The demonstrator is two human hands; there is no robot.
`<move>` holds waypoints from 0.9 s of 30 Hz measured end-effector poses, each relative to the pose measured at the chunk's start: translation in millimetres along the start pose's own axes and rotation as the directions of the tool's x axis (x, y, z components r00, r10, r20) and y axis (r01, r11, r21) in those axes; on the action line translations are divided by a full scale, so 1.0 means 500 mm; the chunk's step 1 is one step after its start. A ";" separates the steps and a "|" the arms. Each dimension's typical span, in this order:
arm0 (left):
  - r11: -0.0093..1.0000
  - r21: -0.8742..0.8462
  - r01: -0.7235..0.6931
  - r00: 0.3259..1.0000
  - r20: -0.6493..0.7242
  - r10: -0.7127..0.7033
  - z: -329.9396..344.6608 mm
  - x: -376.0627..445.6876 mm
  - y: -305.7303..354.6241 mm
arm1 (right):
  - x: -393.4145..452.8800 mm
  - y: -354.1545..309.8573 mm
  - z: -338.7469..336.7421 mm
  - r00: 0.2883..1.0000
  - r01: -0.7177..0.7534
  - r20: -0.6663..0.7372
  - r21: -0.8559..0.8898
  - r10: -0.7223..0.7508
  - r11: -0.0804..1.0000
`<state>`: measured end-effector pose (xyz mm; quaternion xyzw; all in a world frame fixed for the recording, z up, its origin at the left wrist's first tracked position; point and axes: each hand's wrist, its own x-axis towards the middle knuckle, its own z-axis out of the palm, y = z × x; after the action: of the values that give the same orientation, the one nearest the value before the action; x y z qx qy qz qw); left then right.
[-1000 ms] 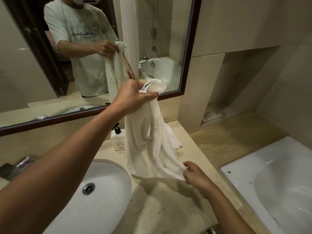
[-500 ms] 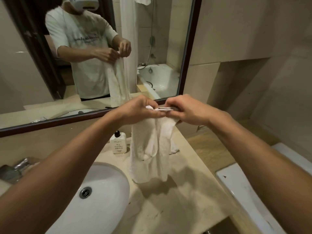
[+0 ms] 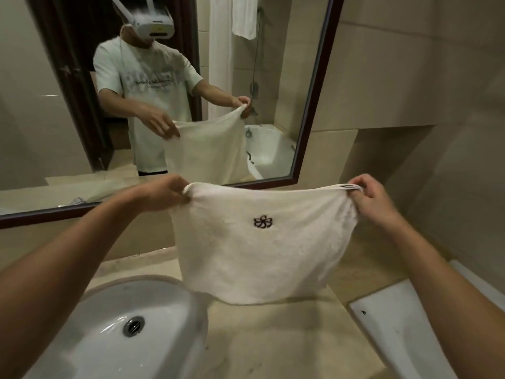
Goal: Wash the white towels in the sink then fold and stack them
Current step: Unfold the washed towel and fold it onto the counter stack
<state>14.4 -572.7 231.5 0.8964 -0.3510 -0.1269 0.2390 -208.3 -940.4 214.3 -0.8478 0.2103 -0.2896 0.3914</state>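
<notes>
1. The left hand and right hand each pinch a top corner of the white terry towel with a dark embroidered emblem; both grips are closed on it.
2. The towel hangs spread flat above the beige stone worktop, beside the white oval sink.
3. Judged step: folding. The next move calls for bringing the corners together evenly.

**Towel held up over counter, sink at left**

Towel hangs betw. left hand at its left top corner & right hand at its right. Sink below-left, set in counter. Tub right of counter. Mirror behind, on wall above counter.
</notes>
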 end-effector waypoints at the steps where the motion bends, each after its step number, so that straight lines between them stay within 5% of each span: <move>1: 1.000 0.013 -0.006 1.000 -0.029 0.006 0.002 -0.005 -0.006 | 0.001 0.000 -0.009 1.000 0.020 -0.011 -0.012 -0.021 1.000; 6: 0.996 0.083 -0.033 0.987 -0.153 0.045 0.005 -0.012 -0.010 | 0.006 -0.007 -0.025 0.998 0.059 -0.010 -0.102 -0.061 0.993; 12: 0.962 0.259 0.091 0.983 -0.181 -0.044 0.019 0.007 -0.028 | -0.001 -0.027 -0.041 0.991 0.137 0.020 -0.142 -0.136 0.980; 18: 0.860 0.368 0.353 0.867 -0.473 -0.153 0.037 0.019 -0.030 | -0.020 -0.072 -0.046 0.986 0.072 0.130 0.237 -0.105 0.969; 23: 0.950 -0.029 0.310 0.828 -0.482 -0.285 0.022 0.029 -0.029 | -0.031 -0.134 -0.051 0.961 -0.115 0.275 0.490 -0.028 0.864; 27: 0.873 -0.466 0.147 0.857 -0.381 -0.348 0.018 0.029 0.004 | -0.052 -0.197 -0.038 0.908 -0.204 0.414 0.562 -0.060 0.802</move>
<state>20.2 -586.8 223.9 0.8663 -0.1286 -0.0175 0.4823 -227.2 -875.9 293.0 -0.7152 0.0548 -0.1399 0.6826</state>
